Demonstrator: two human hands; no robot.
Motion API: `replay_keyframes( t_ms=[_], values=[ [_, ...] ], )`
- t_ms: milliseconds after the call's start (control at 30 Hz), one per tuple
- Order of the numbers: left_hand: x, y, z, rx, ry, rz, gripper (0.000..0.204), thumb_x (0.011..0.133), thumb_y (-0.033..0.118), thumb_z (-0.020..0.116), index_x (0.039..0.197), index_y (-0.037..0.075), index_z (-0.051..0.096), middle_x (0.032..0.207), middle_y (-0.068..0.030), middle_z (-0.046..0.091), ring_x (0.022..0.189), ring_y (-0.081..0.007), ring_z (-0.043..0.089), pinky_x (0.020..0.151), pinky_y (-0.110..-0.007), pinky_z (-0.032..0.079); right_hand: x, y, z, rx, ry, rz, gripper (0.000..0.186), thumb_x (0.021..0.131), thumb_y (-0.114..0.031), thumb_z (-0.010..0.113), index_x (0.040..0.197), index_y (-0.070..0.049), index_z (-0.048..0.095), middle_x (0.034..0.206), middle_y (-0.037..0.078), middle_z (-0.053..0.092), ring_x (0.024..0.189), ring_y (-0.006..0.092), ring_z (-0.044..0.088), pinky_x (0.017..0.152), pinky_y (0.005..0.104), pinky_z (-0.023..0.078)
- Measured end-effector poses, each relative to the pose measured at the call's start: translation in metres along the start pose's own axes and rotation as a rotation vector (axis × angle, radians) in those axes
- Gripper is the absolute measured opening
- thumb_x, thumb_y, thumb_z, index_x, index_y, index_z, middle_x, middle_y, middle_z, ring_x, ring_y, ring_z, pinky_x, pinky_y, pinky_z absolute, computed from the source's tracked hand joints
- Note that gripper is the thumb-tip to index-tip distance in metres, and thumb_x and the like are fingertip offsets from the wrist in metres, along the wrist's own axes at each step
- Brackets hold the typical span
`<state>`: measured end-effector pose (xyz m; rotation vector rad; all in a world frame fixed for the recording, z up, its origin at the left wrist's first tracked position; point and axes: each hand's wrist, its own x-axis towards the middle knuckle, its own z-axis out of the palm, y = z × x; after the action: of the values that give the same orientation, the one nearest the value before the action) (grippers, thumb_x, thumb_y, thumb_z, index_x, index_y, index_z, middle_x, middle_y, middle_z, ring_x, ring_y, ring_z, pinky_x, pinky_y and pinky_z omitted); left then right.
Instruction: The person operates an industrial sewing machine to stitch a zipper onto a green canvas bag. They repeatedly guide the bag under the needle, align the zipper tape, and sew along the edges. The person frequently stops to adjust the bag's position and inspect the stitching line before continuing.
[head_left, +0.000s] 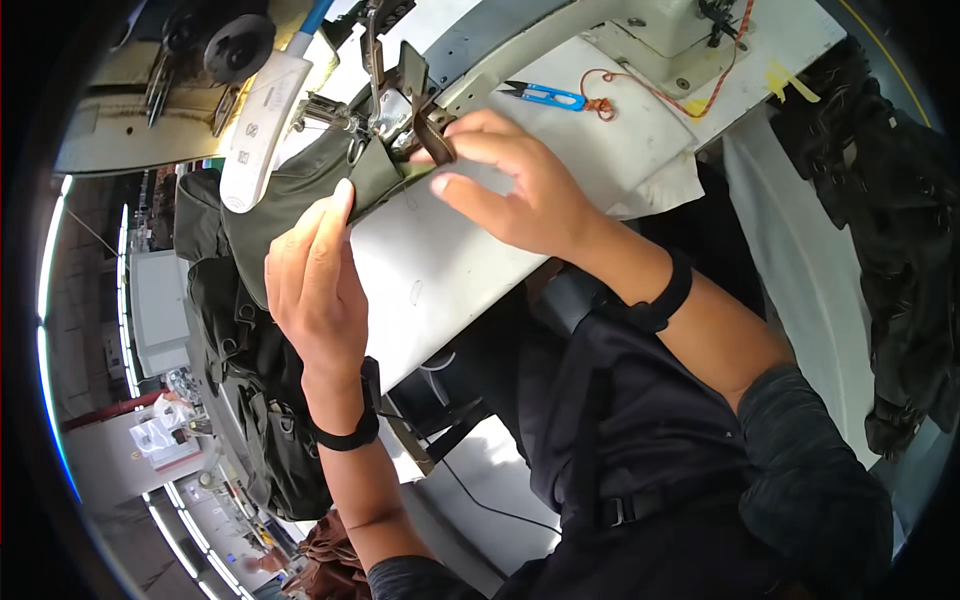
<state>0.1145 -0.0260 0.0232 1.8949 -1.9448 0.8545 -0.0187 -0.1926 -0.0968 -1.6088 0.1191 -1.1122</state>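
Observation:
An olive-green fabric piece [290,195] lies on the white sewing table [440,265], its edge running under the presser foot of a sewing machine [395,115]. My left hand [320,285] is closed on the near edge of the fabric, index finger stretched along it; its thumb is hidden. Beside the needle area, my right hand [525,190] has its thumb apart from its fingers. Its fingertips touch near a dark curved strip [432,138] at the machine, partly hiding the fabric there.
Blue thread snips [545,95] on an orange cord [655,88] lie beyond my right hand. A white plastic-cased device [262,135] hangs at the machine's left. Dark green sewn pieces [255,380] pile at the left; dark fabric [860,200] hangs at the right.

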Motion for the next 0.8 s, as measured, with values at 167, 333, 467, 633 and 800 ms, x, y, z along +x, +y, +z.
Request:
replay_keyframes(
  t_ms=[167, 333, 467, 633, 800],
  values=[
    [-0.011, 0.012, -0.001, 0.022, -0.028, -0.084, 0.042, 0.091, -0.006, 0.072, 0.131, 0.006, 0.073, 0.12, -0.0112, 0.074, 0.106, -0.0278, 0.071, 0.093, -0.038, 0.053, 0.006, 0.0, 0.013, 0.109, -0.163, 0.187, 0.028, 0.09, -0.02, 0.084, 0.114, -0.005, 0.079, 0.12, 0.006, 0.07, 0.118, 0.0216, 0.064, 0.108, 0.0361, 0.047],
    [-0.014, 0.037, 0.017, 0.079, -0.138, -0.172, 0.052, 0.092, 0.001, 0.074, 0.143, 0.004, 0.064, 0.145, -0.0165, 0.064, 0.128, -0.0332, 0.063, 0.107, -0.042, 0.047, -0.002, 0.012, 0.004, -0.056, -0.149, 0.076, 0.022, 0.096, -0.025, 0.079, 0.107, -0.007, 0.08, 0.104, 0.001, 0.075, 0.105, 0.0175, 0.067, 0.111, 0.0414, 0.041],
    [-0.022, 0.047, 0.028, 0.049, -0.138, -0.227, 0.074, 0.089, 0.013, 0.081, 0.155, 0.001, 0.05, 0.157, -0.02, 0.053, 0.139, -0.037, 0.054, 0.114, -0.046, 0.041, 0.002, 0.003, 0.005, 0.027, -0.16, 0.153, 0.024, 0.099, -0.026, 0.076, 0.111, -0.006, 0.08, 0.098, 0.002, 0.077, 0.094, 0.0147, 0.067, 0.107, 0.0383, 0.043],
    [-0.012, 0.049, 0.028, 0.071, -0.107, -0.223, 0.086, 0.083, 0.017, 0.086, 0.157, 0.002, 0.046, 0.157, -0.0196, 0.051, 0.141, -0.0378, 0.051, 0.116, -0.048, 0.039, 0.006, -0.021, 0.007, 0.365, -0.154, 0.425, 0.025, 0.099, -0.016, 0.077, 0.117, 0.002, 0.077, 0.096, 0.003, 0.075, 0.087, 0.0067, 0.063, 0.077, 0.0251, 0.052],
    [-0.017, 0.05, 0.034, -0.13, -0.036, -0.308, 0.099, 0.071, 0.019, 0.093, 0.157, 0.002, 0.047, 0.157, -0.0207, 0.052, 0.138, -0.0389, 0.053, 0.113, -0.048, 0.042, 0.009, -0.048, 0.013, 0.389, -0.067, 0.426, 0.021, 0.096, -0.016, 0.071, 0.082, -0.001, 0.066, 0.07, -0.008, 0.052, 0.067, 0.0027, 0.043, 0.057, 0.0267, 0.036]
  ],
)
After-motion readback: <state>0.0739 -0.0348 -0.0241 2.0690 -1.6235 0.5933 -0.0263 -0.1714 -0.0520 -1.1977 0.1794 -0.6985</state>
